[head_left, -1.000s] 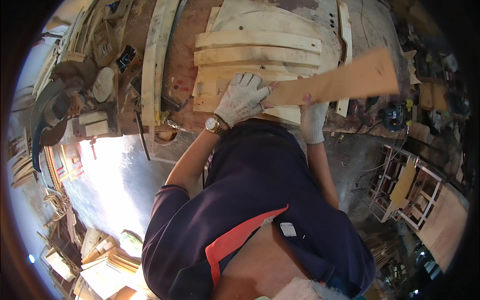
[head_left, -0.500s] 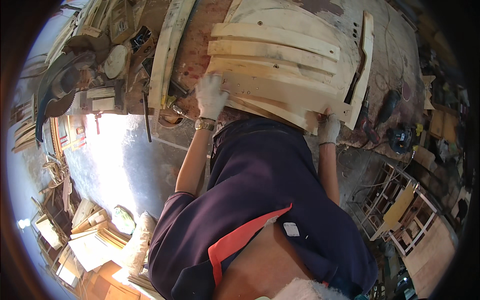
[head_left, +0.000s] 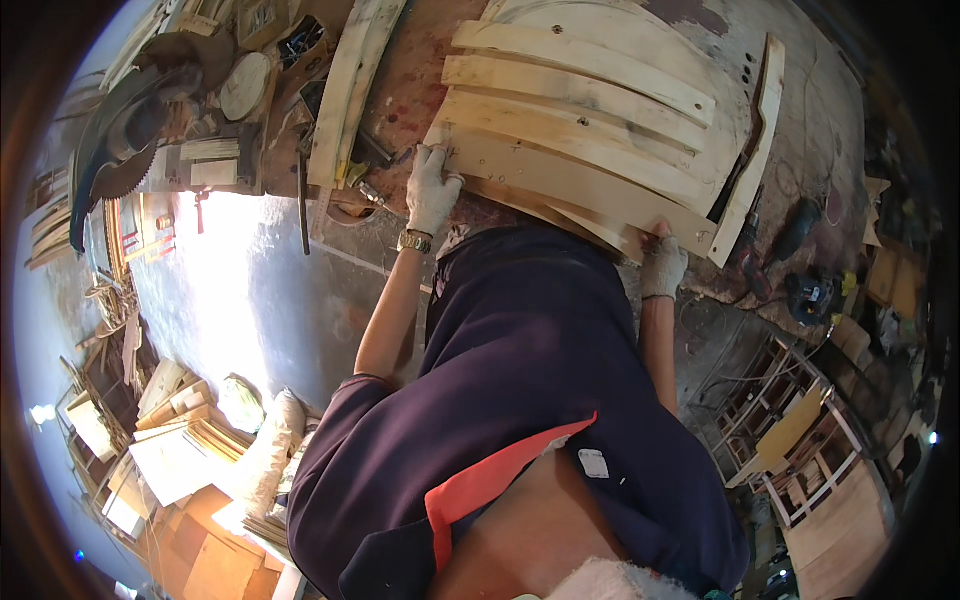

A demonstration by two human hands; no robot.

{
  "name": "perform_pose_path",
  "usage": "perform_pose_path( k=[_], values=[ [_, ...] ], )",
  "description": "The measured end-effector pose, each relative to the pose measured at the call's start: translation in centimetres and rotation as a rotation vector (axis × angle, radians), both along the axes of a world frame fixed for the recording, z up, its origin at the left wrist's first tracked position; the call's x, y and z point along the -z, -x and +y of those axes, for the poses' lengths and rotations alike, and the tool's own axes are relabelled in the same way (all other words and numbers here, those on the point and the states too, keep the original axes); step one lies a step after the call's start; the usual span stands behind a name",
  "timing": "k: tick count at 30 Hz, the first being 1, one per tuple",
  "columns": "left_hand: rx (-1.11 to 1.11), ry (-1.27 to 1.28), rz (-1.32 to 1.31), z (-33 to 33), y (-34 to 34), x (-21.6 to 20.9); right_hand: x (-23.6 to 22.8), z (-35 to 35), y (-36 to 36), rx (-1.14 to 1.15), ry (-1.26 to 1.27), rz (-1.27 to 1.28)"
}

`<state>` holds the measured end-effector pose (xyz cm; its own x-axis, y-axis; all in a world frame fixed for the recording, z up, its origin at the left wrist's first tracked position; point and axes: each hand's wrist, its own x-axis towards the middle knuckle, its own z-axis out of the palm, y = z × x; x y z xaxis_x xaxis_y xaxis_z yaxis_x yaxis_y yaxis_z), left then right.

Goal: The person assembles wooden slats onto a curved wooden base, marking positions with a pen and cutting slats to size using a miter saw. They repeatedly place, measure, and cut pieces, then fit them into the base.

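A thin brown curved board [head_left: 570, 183] with small pencil marks and holes lies along the near edge of the workbench. My left hand [head_left: 433, 190], in a pale knit glove, is closed on its left end. At its right end my right hand [head_left: 662, 266], also gloved, grips the near edge with the thumb uppermost. Right under the board, tips of further wooden pieces [head_left: 620, 238] stick out toward me; how they are stacked is partly hidden. Beyond it lie several pale curved wooden slats [head_left: 580, 68], roughly parallel.
A long curved plank [head_left: 352, 95] lies left of the slats, and another curved piece [head_left: 752, 150] to their right. A power drill [head_left: 750, 262] and a dark power tool [head_left: 808, 297] sit at the right edge. A toothed saw blade [head_left: 125, 172] stands far left.
The view has shifted a little. The brown board sits slightly nearer to me against the slats, so more of the slat behind it shows. Both hands keep their hold at its ends.
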<state>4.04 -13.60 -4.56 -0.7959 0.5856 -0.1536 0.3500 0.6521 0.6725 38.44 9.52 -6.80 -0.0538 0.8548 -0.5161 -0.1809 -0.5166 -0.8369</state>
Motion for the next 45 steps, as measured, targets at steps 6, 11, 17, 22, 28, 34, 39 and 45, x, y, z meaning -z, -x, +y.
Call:
perform_pose_path(
  k=[6, 11, 17, 22, 28, 34, 39, 45],
  values=[
    [0.286, -0.012, 0.243, -0.4, 1.2, -0.2, -0.5, 0.5, -0.3, -0.011, 0.024, -0.149],
    [0.399, 0.079, 0.299, -0.9, 1.6, 0.0, -2.3, 0.5, -1.1, 0.109, -0.092, -0.742],
    [0.397, 0.123, 0.373, -0.7, 1.8, 0.8, -5.5, 0.9, -2.0, -0.305, -0.696, -1.326],
    [0.418, 0.069, 0.43, -0.6, 2.5, 1.1, -5.3, 3.6, -3.0, -0.781, -0.871, -1.345],
    [0.421, 0.024, 0.481, -0.3, 3.3, 1.0, -4.2, 6.3, -3.8, -0.949, -0.879, -1.246],
    [0.416, -0.023, 0.453, -0.2, 3.9, 1.4, -4.4, 7.5, -3.5, -0.984, -0.905, -1.238],
    [0.414, -0.074, 0.436, 0.0, 3.8, 1.2, -5.0, 9.2, -2.7, -1.059, -0.996, -1.26],
    [0.417, -0.037, 0.404, -0.4, 3.7, 1.0, -5.7, 9.6, -2.0, -1.084, -0.991, -1.271]
  ],
)
